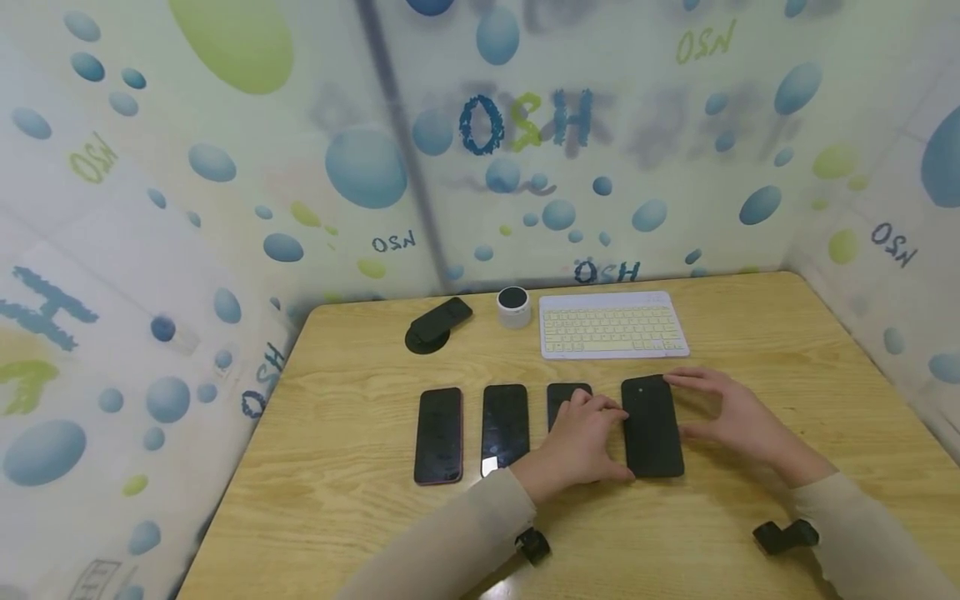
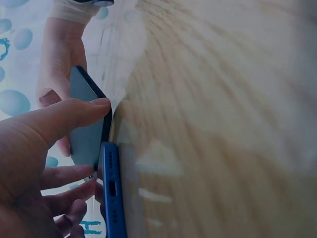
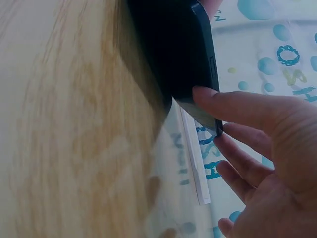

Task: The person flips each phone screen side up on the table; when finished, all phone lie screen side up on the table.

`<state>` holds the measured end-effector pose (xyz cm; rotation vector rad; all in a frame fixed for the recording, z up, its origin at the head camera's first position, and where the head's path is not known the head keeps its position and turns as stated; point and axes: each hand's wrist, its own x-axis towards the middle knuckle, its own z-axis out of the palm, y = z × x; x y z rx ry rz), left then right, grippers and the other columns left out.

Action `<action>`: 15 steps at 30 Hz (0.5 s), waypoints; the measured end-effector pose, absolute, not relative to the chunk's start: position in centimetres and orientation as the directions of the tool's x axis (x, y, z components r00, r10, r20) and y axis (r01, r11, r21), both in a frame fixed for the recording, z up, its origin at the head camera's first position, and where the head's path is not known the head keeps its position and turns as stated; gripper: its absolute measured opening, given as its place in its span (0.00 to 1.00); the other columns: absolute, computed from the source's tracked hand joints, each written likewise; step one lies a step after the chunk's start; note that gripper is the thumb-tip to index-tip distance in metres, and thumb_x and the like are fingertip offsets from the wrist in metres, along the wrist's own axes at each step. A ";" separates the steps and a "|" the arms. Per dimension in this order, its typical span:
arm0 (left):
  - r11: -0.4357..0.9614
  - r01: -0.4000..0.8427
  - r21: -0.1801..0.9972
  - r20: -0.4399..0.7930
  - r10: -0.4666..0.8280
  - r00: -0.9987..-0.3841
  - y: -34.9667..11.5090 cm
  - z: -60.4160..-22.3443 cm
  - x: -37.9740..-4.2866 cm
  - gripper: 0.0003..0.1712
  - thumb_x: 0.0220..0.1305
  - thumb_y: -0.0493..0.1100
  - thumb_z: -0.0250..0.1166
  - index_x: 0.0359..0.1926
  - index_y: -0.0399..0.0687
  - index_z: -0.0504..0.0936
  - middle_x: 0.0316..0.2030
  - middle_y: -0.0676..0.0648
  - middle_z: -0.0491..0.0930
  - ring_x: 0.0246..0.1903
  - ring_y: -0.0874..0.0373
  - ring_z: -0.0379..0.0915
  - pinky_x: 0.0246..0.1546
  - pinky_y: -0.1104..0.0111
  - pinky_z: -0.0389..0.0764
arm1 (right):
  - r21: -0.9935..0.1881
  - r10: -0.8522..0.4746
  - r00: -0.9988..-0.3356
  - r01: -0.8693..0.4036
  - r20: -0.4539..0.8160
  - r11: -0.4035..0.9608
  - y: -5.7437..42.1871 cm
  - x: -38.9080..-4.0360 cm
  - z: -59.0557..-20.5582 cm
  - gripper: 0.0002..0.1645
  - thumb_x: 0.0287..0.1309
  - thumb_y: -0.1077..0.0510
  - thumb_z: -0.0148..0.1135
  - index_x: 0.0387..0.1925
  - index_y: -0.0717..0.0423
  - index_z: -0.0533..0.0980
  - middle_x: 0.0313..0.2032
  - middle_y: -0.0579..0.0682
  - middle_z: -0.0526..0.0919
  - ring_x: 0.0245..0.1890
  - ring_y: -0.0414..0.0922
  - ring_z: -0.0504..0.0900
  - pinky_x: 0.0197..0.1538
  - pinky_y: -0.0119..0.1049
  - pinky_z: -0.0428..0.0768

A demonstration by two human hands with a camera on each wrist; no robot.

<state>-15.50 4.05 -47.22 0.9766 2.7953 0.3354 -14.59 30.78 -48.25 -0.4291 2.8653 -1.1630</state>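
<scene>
Both hands hold a black smartphone [image 1: 652, 429] at the right end of a row of phones. My left hand [image 1: 581, 433] grips its left side, the thumb near the bottom corner and the fingertips higher up. On the opposite side, my right hand [image 1: 720, 412] pinches it between the thumb and fingers, close to the upper right corner. In the right wrist view the phone [image 3: 173, 44] looks tilted against the table. Under my left hand lies a blue-edged phone [image 2: 115, 193], partly hidden; its charging port faces the left wrist camera.
Two more dark phones, one red-edged [image 1: 438, 436] and one black [image 1: 505, 425], lie to the left on the wooden table [image 1: 337, 517]. Behind stand a black charging stand [image 1: 438, 323], a small white round speaker [image 1: 514, 307] and a white keyboard [image 1: 613, 325]. Patterned curtains surround the table.
</scene>
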 end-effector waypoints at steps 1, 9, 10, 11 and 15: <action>0.762 0.592 0.264 -0.080 0.629 -0.774 4.0 -47.1 -15.5 0.45 0.47 0.71 0.78 0.65 0.63 0.81 0.63 0.60 0.77 0.55 0.62 0.64 0.54 0.69 0.69 | -0.689 -0.259 -0.962 -0.245 0.085 0.682 30.7 -14.5 -48.2 0.45 0.46 0.53 0.84 0.68 0.52 0.77 0.69 0.63 0.72 0.68 0.69 0.67 0.62 0.71 0.66; 0.747 0.597 0.291 -0.081 0.641 -0.763 4.0 -47.1 -15.3 0.45 0.48 0.71 0.78 0.66 0.63 0.80 0.65 0.60 0.77 0.55 0.62 0.64 0.56 0.68 0.71 | -0.718 -0.258 -0.958 -0.267 0.125 0.643 30.3 -13.9 -47.6 0.45 0.46 0.53 0.84 0.68 0.50 0.76 0.70 0.62 0.72 0.69 0.67 0.66 0.61 0.73 0.65; 0.742 0.599 0.301 -0.078 0.645 -0.760 4.0 -47.2 -15.3 0.45 0.48 0.71 0.78 0.66 0.63 0.80 0.65 0.60 0.76 0.55 0.62 0.64 0.56 0.68 0.70 | -0.721 -0.258 -0.957 -0.269 0.129 0.638 30.2 -13.9 -47.5 0.45 0.47 0.53 0.84 0.68 0.49 0.76 0.70 0.61 0.71 0.69 0.67 0.66 0.62 0.73 0.65; 0.736 0.599 0.315 -0.073 0.648 -0.758 4.0 -47.2 -15.4 0.45 0.48 0.71 0.78 0.66 0.63 0.80 0.65 0.60 0.77 0.54 0.62 0.63 0.55 0.68 0.70 | -0.723 -0.258 -0.957 -0.274 0.136 0.635 30.1 -13.9 -47.4 0.45 0.47 0.53 0.83 0.69 0.48 0.76 0.71 0.61 0.71 0.69 0.66 0.66 0.62 0.73 0.65; 0.704 0.600 0.379 -0.050 0.663 -0.747 3.9 -47.0 -15.6 0.44 0.49 0.69 0.79 0.66 0.64 0.79 0.65 0.59 0.77 0.50 0.63 0.61 0.51 0.70 0.68 | -0.724 -0.273 -0.947 -0.306 0.168 0.618 29.6 -13.9 -47.0 0.45 0.47 0.52 0.83 0.69 0.46 0.76 0.71 0.61 0.72 0.69 0.65 0.66 0.62 0.73 0.64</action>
